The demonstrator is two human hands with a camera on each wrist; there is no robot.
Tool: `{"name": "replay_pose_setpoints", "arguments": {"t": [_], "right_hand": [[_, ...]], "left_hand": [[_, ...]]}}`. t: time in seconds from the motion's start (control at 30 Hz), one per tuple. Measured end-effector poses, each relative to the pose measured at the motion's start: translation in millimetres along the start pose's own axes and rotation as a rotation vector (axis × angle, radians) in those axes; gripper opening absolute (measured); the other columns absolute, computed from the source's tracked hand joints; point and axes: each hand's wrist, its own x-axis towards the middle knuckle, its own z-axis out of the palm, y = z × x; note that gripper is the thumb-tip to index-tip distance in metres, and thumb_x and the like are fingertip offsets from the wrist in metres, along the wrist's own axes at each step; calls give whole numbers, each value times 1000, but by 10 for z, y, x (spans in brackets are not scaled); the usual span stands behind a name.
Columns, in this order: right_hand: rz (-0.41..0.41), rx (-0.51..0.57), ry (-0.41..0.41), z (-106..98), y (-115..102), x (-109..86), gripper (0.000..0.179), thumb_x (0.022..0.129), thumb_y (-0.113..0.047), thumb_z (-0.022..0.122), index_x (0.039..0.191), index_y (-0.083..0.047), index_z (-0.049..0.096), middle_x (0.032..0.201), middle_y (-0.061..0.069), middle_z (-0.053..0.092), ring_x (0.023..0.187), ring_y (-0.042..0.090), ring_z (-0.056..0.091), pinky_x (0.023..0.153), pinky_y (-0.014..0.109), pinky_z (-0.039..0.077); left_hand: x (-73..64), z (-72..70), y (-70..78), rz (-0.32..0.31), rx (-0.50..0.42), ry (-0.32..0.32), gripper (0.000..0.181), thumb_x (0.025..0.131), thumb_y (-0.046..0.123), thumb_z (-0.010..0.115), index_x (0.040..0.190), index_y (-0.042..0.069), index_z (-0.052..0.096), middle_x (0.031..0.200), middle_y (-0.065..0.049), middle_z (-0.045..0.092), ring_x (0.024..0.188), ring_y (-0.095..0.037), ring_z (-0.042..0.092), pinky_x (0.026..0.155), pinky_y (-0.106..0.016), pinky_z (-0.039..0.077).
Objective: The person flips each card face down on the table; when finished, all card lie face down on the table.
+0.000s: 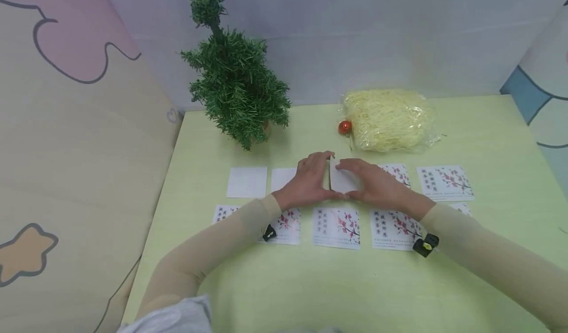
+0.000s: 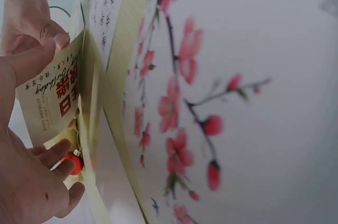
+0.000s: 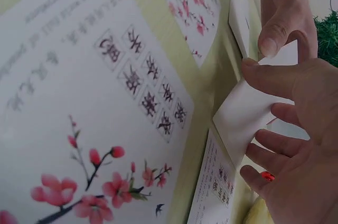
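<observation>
A white card (image 1: 342,179) is tilted up off the table between both hands. My left hand (image 1: 308,180) holds its left side, thumb at the near edge and fingers at the far edge. From the right, my right hand (image 1: 381,185) grips the same card, its thumb close to the left thumb. Red and black characters show on one face of the card (image 2: 50,97) in the left wrist view; the face of the card (image 3: 253,108) in the right wrist view is plain white. Below the hands lies a blossom-printed card (image 1: 336,227).
More blossom cards (image 1: 445,183) lie in two rows, some partly under the arms. Two blank white cards, one at the far left (image 1: 247,182), lie in the back row. Behind stand a small green tree (image 1: 241,86), a red ball (image 1: 344,127) and a bag of yellow shreds (image 1: 388,121).
</observation>
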Motion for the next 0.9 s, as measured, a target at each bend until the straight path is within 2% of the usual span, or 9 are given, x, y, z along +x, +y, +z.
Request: {"name": "replay_pose_setpoints", "arguments": {"t": [0.13, 0.37, 0.57, 0.7, 0.77, 0.9], "right_hand": [[-21, -83, -9, 48, 31, 5, 76, 94, -27, 88, 162, -13, 55, 171, 16, 47, 159, 42, 42, 128, 64, 36], [-109, -167, 22, 120, 31, 64, 68, 94, -29, 88, 155, -9, 63, 165, 20, 53, 150, 42, 46, 124, 61, 41], [-153, -204, 23, 129, 34, 90, 58, 92, -26, 90, 146, -9, 72, 160, 19, 55, 144, 40, 47, 120, 59, 44], [-168, -226, 25, 126, 30, 98, 59, 92, -26, 90, 145, -9, 72, 157, 20, 56, 141, 40, 50, 118, 59, 48], [-155, -227, 19, 116, 25, 96, 62, 93, -27, 90, 148, -9, 70, 158, 21, 55, 143, 41, 50, 119, 59, 47], [-80, -189, 32, 42, 2, 32, 65, 96, -28, 86, 154, -7, 64, 162, 19, 51, 152, 42, 46, 124, 61, 42]], "left_hand": [[-14, 3, -25, 19, 72, -11, 117, 89, 53, 91, 174, 13, 21, 168, -8, 43, 161, -27, 34, 131, -55, 26], [-27, -17, -124, 70, 284, -56, 96, 91, 61, 83, 166, 14, 45, 162, -7, 45, 155, -26, 37, 131, -54, 26], [-42, -23, -208, 100, 321, -78, 83, 98, 61, 77, 162, 14, 52, 161, -4, 46, 154, -24, 37, 131, -52, 27], [-46, -21, -223, 123, 345, -81, 78, 102, 57, 74, 162, 12, 52, 158, -4, 49, 151, -24, 41, 129, -49, 30], [-46, -20, -220, 134, 362, -85, 78, 103, 57, 73, 162, 12, 52, 157, -4, 49, 149, -23, 42, 128, -49, 31], [-51, -24, -187, 145, 384, -96, 74, 105, 55, 72, 162, 12, 52, 158, -5, 49, 150, -24, 41, 128, -50, 31]]}}
